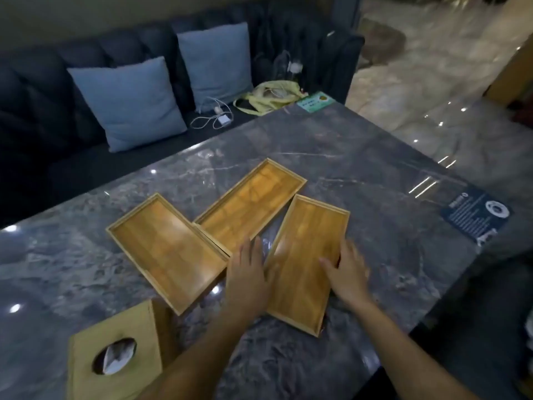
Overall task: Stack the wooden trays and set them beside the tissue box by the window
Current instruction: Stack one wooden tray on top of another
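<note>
While both hands are reaching forward over the bench (375,145), they are flanking the right-hand tray (308,255). The left hand (248,275) is lying flat with its fingers spread, against the tray's left long rim, in the gap between this tray and the left-hand tray (167,252). The right hand (347,272) is resting open on the tray's right rim, its thumb lying inside on the tray floor; neither hand is closing around anything that I can make out, and motion blur is softening both.

All three wooden trays are lying empty and unstacked on the dark marbled bench. The middle tray (253,203) is sitting farther back, angled, its near corner touching the left-hand tray. The tissue box (115,350), tan with an oval opening showing white tissue, is standing at the near left, just beside the left-hand tray's near corner.

Beyond the bench, a dark sofa (43,111) is carrying two blue cushions (129,102), a white charger with cable (219,116) and a yellow bag (271,96). A dark printed card (476,217) is lying at the bench's right edge.
</note>
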`<action>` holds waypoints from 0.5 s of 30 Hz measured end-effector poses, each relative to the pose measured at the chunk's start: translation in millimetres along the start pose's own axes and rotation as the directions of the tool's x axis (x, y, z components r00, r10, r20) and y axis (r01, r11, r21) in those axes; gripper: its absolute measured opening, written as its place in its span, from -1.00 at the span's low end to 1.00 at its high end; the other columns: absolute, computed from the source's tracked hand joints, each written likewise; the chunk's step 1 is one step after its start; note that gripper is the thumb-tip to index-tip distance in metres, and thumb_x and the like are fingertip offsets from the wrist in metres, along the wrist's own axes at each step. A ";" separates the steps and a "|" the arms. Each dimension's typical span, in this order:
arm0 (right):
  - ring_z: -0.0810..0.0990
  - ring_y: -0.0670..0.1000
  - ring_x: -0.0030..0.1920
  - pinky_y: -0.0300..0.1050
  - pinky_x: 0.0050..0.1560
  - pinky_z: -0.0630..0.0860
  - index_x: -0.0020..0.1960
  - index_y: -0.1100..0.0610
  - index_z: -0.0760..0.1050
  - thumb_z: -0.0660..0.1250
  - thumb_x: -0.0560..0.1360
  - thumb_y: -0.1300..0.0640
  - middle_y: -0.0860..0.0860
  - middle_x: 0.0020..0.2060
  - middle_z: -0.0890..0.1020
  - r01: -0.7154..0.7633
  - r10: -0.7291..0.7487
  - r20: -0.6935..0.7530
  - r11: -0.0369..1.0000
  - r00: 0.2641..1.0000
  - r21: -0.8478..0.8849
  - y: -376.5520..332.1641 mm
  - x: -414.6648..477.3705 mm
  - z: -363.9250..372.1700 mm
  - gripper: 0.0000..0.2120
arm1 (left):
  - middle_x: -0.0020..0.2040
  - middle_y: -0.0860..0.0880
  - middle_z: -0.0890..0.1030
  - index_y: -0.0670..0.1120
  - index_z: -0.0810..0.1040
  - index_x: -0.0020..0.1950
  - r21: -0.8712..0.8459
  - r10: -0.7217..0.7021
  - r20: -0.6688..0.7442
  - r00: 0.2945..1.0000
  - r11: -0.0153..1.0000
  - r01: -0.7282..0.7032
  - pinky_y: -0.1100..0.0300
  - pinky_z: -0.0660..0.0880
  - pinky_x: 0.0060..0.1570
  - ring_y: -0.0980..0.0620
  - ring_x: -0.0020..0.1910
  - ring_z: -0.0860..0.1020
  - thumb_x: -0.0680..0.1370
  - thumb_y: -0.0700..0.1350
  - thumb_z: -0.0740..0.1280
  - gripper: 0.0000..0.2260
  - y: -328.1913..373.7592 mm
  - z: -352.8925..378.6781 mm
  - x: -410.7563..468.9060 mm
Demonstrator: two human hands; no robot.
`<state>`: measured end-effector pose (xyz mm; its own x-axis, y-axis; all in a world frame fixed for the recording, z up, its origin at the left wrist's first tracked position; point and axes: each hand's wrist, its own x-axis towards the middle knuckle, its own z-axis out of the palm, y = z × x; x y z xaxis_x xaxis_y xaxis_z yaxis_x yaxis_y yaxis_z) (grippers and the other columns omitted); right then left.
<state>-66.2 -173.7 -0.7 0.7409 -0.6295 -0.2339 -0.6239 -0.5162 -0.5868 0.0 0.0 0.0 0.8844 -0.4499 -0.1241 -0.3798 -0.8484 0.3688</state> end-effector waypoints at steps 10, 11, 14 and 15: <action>0.34 0.18 0.37 0.22 0.33 0.34 0.46 0.11 0.13 0.42 0.37 0.20 0.14 0.41 0.34 -0.322 0.300 0.156 0.658 0.941 0.680 -8.1 -15.4 44.1 -0.24 | 0.48 -0.18 0.24 -0.11 0.11 0.49 -0.334 -0.372 0.336 0.865 0.812 0.479 -0.15 0.27 0.39 -0.20 0.43 0.25 0.47 0.14 0.29 -0.31 30.8 25.7 -4.7; 0.40 0.20 0.32 0.22 0.28 0.40 0.44 0.12 0.18 0.43 0.36 0.22 0.15 0.37 0.38 -0.351 0.338 0.170 0.600 0.926 0.719 -10.7 -13.0 42.4 -0.28 | 0.39 -0.18 0.37 -0.12 0.25 0.42 -0.436 -0.391 0.362 0.846 0.732 0.525 -0.15 0.38 0.30 -0.20 0.34 0.37 0.46 0.06 0.31 -0.41 33.3 22.8 -1.9; 0.50 0.24 0.18 0.22 0.15 0.50 0.35 0.16 0.28 0.42 0.34 0.21 0.17 0.26 0.47 -0.425 0.427 0.207 0.517 0.880 0.743 -12.9 -2.8 32.8 -0.37 | -0.04 -0.20 0.66 -0.21 0.56 0.08 -0.706 -0.423 0.531 0.735 0.259 0.659 0.08 0.63 -0.16 -0.12 -0.09 0.64 0.49 -0.15 0.29 -0.78 33.9 8.4 11.2; 0.50 0.25 0.15 0.22 0.14 0.51 0.31 0.16 0.30 0.41 0.34 0.18 0.18 0.23 0.49 -0.455 0.452 0.219 0.520 0.865 0.723 -11.8 0.5 29.4 -0.42 | -0.18 -0.18 0.69 -0.23 0.60 -0.02 -0.716 -0.399 0.596 0.697 0.128 0.686 0.17 0.60 -0.37 -0.08 -0.23 0.65 0.51 -0.18 0.28 -0.84 32.6 2.7 14.4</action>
<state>-51.2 -150.8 -16.7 0.4133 -0.6507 -0.6371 -0.4819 0.4374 -0.7593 -0.4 -34.9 7.7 0.6059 -0.1411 -0.7829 0.7524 -0.2181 0.6216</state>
